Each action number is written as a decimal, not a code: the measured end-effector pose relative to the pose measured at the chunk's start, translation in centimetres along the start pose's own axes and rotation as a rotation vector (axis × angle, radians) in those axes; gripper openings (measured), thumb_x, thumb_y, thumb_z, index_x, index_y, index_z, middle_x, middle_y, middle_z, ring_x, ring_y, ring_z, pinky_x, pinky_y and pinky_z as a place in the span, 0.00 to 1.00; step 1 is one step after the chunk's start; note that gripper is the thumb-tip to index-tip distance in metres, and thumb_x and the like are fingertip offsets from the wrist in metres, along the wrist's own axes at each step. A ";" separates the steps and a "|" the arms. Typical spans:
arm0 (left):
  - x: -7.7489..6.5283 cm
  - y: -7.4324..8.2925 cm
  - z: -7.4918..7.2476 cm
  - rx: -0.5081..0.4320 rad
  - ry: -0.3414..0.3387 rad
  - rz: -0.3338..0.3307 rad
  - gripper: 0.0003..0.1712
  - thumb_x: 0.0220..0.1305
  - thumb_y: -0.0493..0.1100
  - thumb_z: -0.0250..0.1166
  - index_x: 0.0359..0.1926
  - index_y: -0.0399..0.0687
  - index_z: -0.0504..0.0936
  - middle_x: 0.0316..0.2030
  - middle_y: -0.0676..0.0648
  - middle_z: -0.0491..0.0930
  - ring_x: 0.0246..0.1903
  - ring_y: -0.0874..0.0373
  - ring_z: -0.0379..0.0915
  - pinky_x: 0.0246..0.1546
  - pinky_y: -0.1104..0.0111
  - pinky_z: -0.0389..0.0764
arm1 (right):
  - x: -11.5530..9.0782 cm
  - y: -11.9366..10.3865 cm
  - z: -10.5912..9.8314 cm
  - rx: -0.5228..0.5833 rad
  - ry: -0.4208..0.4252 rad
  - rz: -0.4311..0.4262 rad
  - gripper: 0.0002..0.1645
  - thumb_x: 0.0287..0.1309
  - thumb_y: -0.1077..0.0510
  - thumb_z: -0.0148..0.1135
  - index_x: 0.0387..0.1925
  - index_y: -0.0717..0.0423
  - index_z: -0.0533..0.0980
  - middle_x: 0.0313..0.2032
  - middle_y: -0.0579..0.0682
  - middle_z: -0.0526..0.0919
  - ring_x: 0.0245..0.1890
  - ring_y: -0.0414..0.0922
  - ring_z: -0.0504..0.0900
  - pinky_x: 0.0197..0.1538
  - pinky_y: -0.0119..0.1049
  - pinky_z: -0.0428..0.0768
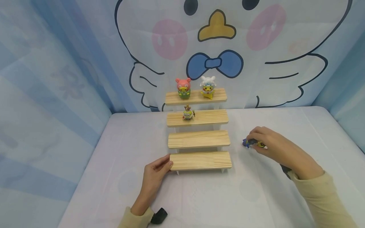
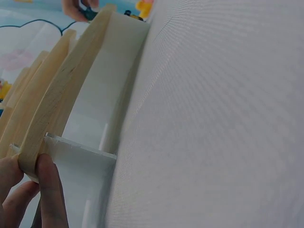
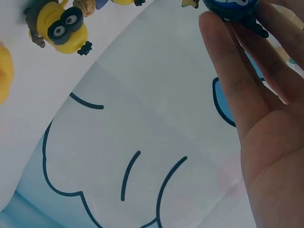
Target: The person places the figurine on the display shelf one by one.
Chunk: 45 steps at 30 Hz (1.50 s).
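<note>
My left hand (image 1: pixel 154 177) pinches the left end of the lowest board (image 1: pixel 201 161) of a stepped wooden display stand. In the left wrist view its thumb and fingers lie on either side of that board's end. Right of the stand, my right hand (image 1: pixel 275 147) holds a small dark blue figurine (image 3: pixel 232 8) by its fingertips, low over the table. A gold star shows beside the figurine; its upper part is cut off in the right wrist view. A yellow minion figure (image 3: pixel 59 28) with dark goggles appears near the right hand in the right wrist view.
On the top board (image 1: pixel 196 97) stand a pink-hooded figurine (image 1: pixel 183 88) and a white-hooded yellow figurine (image 1: pixel 208 87). A crowned figurine (image 1: pixel 187 113) is on the second board (image 1: pixel 211 117). Behind is a cartoon-printed cloth backdrop (image 1: pixel 214 44); a white cloth covers the table (image 1: pixel 137 136).
</note>
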State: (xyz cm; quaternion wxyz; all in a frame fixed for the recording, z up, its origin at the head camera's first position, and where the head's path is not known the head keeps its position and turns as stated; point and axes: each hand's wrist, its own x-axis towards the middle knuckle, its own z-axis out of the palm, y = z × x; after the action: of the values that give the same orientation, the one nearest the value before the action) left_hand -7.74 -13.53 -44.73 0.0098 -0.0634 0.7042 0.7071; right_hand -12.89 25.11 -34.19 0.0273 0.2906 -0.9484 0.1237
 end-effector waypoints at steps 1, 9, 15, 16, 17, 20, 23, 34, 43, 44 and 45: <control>0.0 0.0 0.0 0.000 0.000 -0.001 0.24 0.62 0.39 0.71 0.58 0.34 0.80 0.54 0.34 0.81 0.44 0.63 0.82 0.43 0.74 0.84 | 0.1 -0.1 0.0 0.003 -0.004 0.004 0.17 0.49 0.67 0.75 0.43 0.58 0.83 0.43 0.49 0.82 0.44 0.46 0.80 0.47 0.45 0.85; 0.0 0.0 0.0 0.003 -0.002 0.001 0.24 0.63 0.39 0.70 0.58 0.34 0.80 0.54 0.34 0.81 0.44 0.62 0.82 0.43 0.74 0.84 | 0.9 -0.7 -0.4 -0.014 0.014 0.006 0.17 0.49 0.66 0.76 0.43 0.59 0.83 0.43 0.50 0.82 0.44 0.46 0.81 0.48 0.44 0.85; 0.0 0.0 0.0 -0.001 -0.003 0.000 0.24 0.63 0.39 0.70 0.58 0.34 0.80 0.54 0.34 0.81 0.44 0.62 0.82 0.42 0.74 0.84 | 1.2 -1.0 -0.7 -0.006 0.025 -0.017 0.18 0.49 0.66 0.76 0.44 0.60 0.82 0.44 0.51 0.82 0.44 0.46 0.80 0.48 0.45 0.85; 0.0 0.0 0.0 -0.002 -0.003 0.000 0.24 0.63 0.39 0.70 0.58 0.34 0.80 0.54 0.34 0.81 0.44 0.62 0.82 0.42 0.74 0.84 | 1.3 -1.0 -0.8 -0.002 0.025 -0.017 0.18 0.49 0.66 0.76 0.44 0.60 0.82 0.44 0.51 0.81 0.44 0.46 0.80 0.48 0.45 0.85; 0.0 0.0 0.0 -0.004 -0.003 0.000 0.24 0.63 0.39 0.70 0.58 0.34 0.80 0.54 0.34 0.81 0.44 0.62 0.82 0.43 0.74 0.84 | 1.3 -1.1 -0.9 0.002 0.027 -0.020 0.18 0.49 0.66 0.76 0.44 0.60 0.82 0.44 0.51 0.81 0.44 0.47 0.80 0.47 0.45 0.85; 0.0 -0.1 0.0 -0.007 -0.002 -0.002 0.24 0.62 0.39 0.71 0.58 0.34 0.80 0.54 0.34 0.81 0.44 0.62 0.82 0.43 0.74 0.84 | 1.5 -1.3 -1.1 -0.001 0.031 -0.020 0.18 0.50 0.66 0.75 0.44 0.60 0.82 0.44 0.50 0.81 0.44 0.46 0.80 0.47 0.44 0.85; 0.0 -0.1 0.0 -0.009 -0.003 -0.004 0.24 0.62 0.38 0.71 0.58 0.34 0.80 0.54 0.34 0.81 0.44 0.62 0.82 0.43 0.74 0.84 | 1.8 -1.6 -1.3 -0.002 0.024 -0.011 0.18 0.51 0.65 0.75 0.45 0.59 0.82 0.44 0.51 0.81 0.44 0.46 0.80 0.47 0.44 0.85; 0.0 -0.1 0.0 -0.012 -0.001 -0.006 0.24 0.62 0.38 0.70 0.58 0.34 0.80 0.54 0.34 0.80 0.44 0.63 0.82 0.42 0.74 0.84 | 2.7 -2.2 -2.0 0.014 0.040 -0.039 0.18 0.51 0.66 0.75 0.46 0.59 0.82 0.45 0.50 0.81 0.44 0.45 0.79 0.47 0.43 0.85; 0.0 -0.1 -0.1 -0.010 -0.004 0.000 0.24 0.63 0.38 0.70 0.59 0.34 0.79 0.54 0.34 0.80 0.43 0.63 0.82 0.42 0.74 0.84 | 3.3 -2.9 -2.6 0.001 0.058 -0.051 0.19 0.52 0.66 0.74 0.47 0.59 0.81 0.46 0.51 0.80 0.46 0.46 0.79 0.49 0.45 0.85; 0.0 -0.1 -0.1 -0.009 -0.005 0.001 0.24 0.63 0.38 0.70 0.59 0.34 0.79 0.54 0.34 0.80 0.43 0.63 0.82 0.42 0.74 0.84 | 3.4 -2.9 -2.6 -0.002 0.065 -0.055 0.19 0.52 0.66 0.74 0.47 0.59 0.81 0.46 0.51 0.80 0.46 0.46 0.79 0.49 0.45 0.85; 0.0 -0.1 -0.1 -0.008 -0.006 0.002 0.24 0.63 0.38 0.70 0.59 0.34 0.79 0.54 0.34 0.80 0.43 0.63 0.82 0.42 0.74 0.84 | 3.4 -3.0 -2.7 -0.004 0.072 -0.062 0.19 0.52 0.66 0.74 0.47 0.59 0.81 0.46 0.51 0.80 0.45 0.46 0.79 0.48 0.45 0.85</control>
State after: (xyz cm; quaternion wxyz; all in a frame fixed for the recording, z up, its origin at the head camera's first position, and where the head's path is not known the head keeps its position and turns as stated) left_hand -7.69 -13.60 -44.83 0.0111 -0.0605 0.7015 0.7100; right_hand -14.16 21.53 -30.54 0.0658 0.3152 -0.9376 0.1312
